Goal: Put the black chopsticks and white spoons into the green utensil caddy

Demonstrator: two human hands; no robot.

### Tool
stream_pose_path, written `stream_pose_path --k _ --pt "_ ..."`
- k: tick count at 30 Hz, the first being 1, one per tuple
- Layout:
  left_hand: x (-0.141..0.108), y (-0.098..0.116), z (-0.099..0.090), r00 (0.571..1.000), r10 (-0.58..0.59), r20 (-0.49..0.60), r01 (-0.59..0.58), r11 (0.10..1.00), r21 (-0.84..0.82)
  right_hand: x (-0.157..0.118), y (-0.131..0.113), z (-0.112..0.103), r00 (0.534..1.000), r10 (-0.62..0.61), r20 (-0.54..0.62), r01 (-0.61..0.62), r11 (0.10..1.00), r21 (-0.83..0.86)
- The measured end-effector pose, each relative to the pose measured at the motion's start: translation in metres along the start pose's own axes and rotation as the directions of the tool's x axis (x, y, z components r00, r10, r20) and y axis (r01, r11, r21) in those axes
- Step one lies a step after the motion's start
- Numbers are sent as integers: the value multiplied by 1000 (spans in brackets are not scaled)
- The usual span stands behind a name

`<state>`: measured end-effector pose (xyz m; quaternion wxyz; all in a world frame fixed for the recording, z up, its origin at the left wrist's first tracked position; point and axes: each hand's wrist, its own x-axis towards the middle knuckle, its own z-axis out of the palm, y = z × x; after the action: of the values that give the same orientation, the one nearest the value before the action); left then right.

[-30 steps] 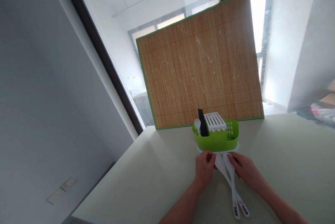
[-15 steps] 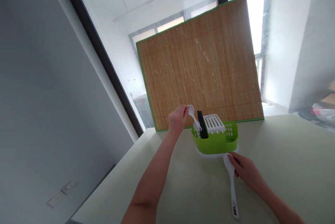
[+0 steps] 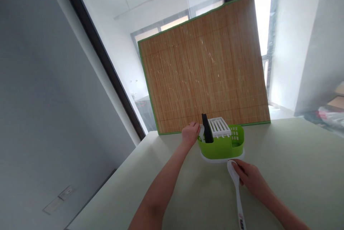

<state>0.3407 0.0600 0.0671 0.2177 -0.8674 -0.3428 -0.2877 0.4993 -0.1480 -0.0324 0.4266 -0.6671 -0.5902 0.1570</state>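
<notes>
A green utensil holder (image 3: 219,151) with a white base stands on the table. In its left compartment is a small white spoon (image 3: 201,131), handle down, and my left hand (image 3: 190,132) is closed around its bowl end. Beside that spoon a black bar-shaped piece (image 3: 206,129) stands upright in the holder. A white slatted rack (image 3: 219,127) sits across the middle. In front of the holder my right hand (image 3: 248,174) pinches the bowl of a long white spoon (image 3: 238,194), whose printed handle points down toward me.
The holder rests on a pale green table (image 3: 282,158). Behind it a bamboo mat (image 3: 204,72) with green edging leans against the glass. At the left rises a grey wall (image 3: 40,97). Bagged items and boxes (image 3: 333,110) lie beyond the table at right.
My left hand has moved down and right, lowering the small spoon into the left compartment. My right hand, with the long spoon, has shifted slightly left and down.
</notes>
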Motion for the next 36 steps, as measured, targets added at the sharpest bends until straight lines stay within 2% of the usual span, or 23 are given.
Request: stream_pose_path --k 2,5,7,9,11,14,17,20,26,30,33,36 --pt "1 0 -2 1000 -17 1 17 1000 14 0 0 0 1000 0 2 0 1000 -4" --pt "-3 2 -12 995 -65 -76 62 997 -36 0 0 1 1000 1 7 -1 1000 -5" --pt "-12 9 -22 984 -107 -140 87 986 -140 -1 0 1 1000 2 10 -2 1000 3" --pt "-30 22 -29 976 -160 -146 109 946 -306 -1 -1 1 1000 0 11 0 1000 13" --pt "-53 41 -31 977 -206 -60 148 849 -507 -2 -3 1 1000 -4 6 4 1000 18" --pt "-92 75 -24 961 -236 147 265 620 -738 -1 -7 0 998 -55 -44 57 998 32" --pt "-118 103 -18 938 -206 277 341 434 -834 -1 -7 -1 980 -163 -117 168 985 33" --pt "-125 116 -19 937 -164 310 349 363 -864 -2 -6 0 971 -195 -140 201 979 27" --pt "-120 120 -23 918 -235 320 386 339 -858 -4 -7 4 967 -237 -91 247 962 120" --pt "-107 106 -34 928 -274 252 350 413 -841 -6 -8 3 980 -164 -108 178 975 130" --pt "-79 78 -57 922 -376 90 286 506 -814 -5 -6 1 986 -96 -135 113 985 127" --pt "-41 43 -82 868 -460 -190 192 663 -724 -4 -6 0 986 -75 -149 96 986 138"
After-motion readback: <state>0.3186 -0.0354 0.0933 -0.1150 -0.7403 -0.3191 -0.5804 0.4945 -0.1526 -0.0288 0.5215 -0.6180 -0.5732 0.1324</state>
